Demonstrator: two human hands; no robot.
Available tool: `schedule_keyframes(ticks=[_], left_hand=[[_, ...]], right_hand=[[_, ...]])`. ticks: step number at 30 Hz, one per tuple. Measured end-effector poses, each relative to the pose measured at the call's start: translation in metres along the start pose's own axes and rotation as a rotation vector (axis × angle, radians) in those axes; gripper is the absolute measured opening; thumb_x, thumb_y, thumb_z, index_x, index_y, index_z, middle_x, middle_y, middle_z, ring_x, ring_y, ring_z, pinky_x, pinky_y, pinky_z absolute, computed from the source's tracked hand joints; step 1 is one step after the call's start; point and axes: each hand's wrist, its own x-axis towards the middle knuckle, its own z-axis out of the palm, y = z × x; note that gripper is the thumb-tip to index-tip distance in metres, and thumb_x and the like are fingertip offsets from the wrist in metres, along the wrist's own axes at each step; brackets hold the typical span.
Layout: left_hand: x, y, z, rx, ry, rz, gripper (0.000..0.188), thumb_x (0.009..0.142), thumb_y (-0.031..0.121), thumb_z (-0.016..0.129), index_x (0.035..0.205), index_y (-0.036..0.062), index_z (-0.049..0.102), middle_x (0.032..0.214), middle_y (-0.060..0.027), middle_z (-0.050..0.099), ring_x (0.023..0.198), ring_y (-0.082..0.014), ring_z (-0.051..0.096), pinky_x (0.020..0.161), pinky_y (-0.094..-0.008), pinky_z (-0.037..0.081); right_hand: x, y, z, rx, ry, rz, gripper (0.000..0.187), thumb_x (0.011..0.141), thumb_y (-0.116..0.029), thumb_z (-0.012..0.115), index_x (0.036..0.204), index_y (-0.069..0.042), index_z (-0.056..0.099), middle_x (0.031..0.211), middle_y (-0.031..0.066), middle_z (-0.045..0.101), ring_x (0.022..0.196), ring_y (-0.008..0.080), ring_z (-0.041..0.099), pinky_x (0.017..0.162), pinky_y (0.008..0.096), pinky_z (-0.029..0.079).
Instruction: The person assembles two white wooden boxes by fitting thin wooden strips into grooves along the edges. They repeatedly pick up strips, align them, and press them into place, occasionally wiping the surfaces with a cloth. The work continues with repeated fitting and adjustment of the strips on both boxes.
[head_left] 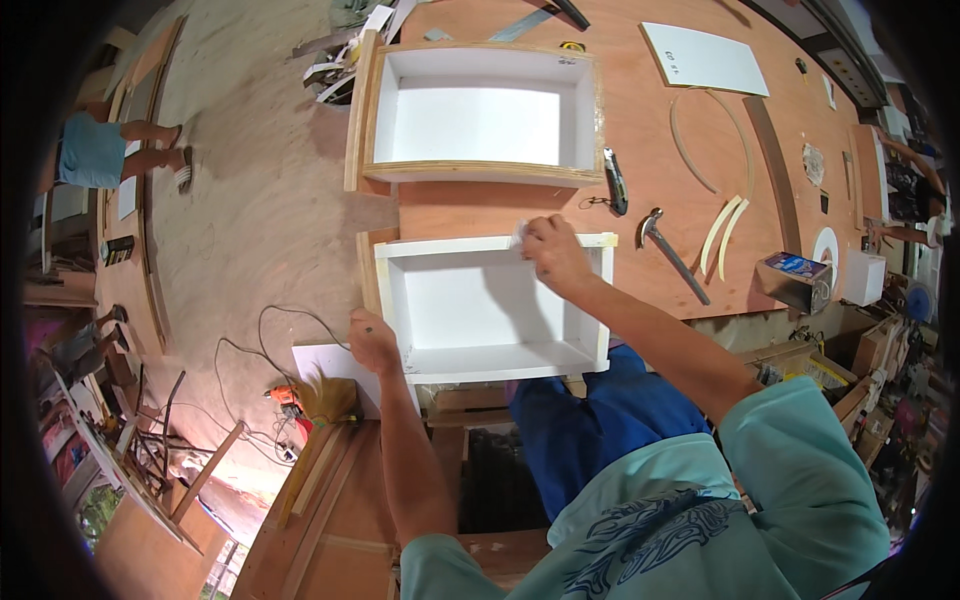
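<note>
A white drawer box (490, 362) with pale-edged rims lies open side up at the near edge of the workbench. My right hand (557, 258) is closed round a small whitish wad (518, 236), pressed on the box's far rim toward its right end. At the box's left end, my left hand (374, 343) is curled against the near end of the wooden drawer front (371, 280); its fingertips are partly hidden. Beyond lies a second white drawer box (480, 175) with bare plywood edges.
Right of the boxes lie a utility knife (615, 182), a claw hammer (676, 260), curved edging strips (730, 238) and a white panel (703, 60). A small carton (795, 280) stands farther right. On the left are a broom head (327, 398), an orange power tool (283, 396) and another person's legs (150, 148).
</note>
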Motion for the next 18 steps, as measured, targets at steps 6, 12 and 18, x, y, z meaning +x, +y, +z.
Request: schedule_keyframes(ticks=[6,12,18], left_hand=[[-0.003,-0.009,0.016,-0.005,0.062,0.205,0.051,0.097,0.032,0.029,0.082,-0.0016,0.065,0.085,-0.0252,0.067,0.080,-0.0478,0.062,0.074,-0.0544,0.050],[0.000,-0.006,0.006,-0.091,0.029,0.194,0.048,0.097,0.027,0.029,0.080,-0.0022,0.063,0.082,-0.0258,0.066,0.079,-0.0483,0.062,0.072,-0.0546,0.050],[0.004,-0.003,0.005,-0.039,-0.003,0.141,0.052,0.097,0.030,0.025,0.085,-0.0019,0.064,0.090,-0.0268,0.066,0.084,-0.0484,0.062,0.076,-0.0546,0.049]], right_hand=[[0.082,-0.082,0.062,0.051,-0.060,-0.045,0.013,0.070,-0.003,0.066,0.080,-0.011,0.068,0.100,0.0091,0.057,0.094,0.0305,0.050,0.084,0.0394,0.044],[0.042,-0.037,0.042,0.063,0.046,-0.014,0.013,0.069,-0.004,0.067,0.078,-0.013,0.067,0.099,0.0091,0.058,0.093,0.0299,0.051,0.082,0.0384,0.044],[-0.058,0.072,-0.057,-0.068,0.091,0.139,0.011,0.070,-0.003,0.068,0.078,-0.007,0.062,0.092,0.0113,0.058,0.086,0.0316,0.055,0.074,0.0413,0.047]])
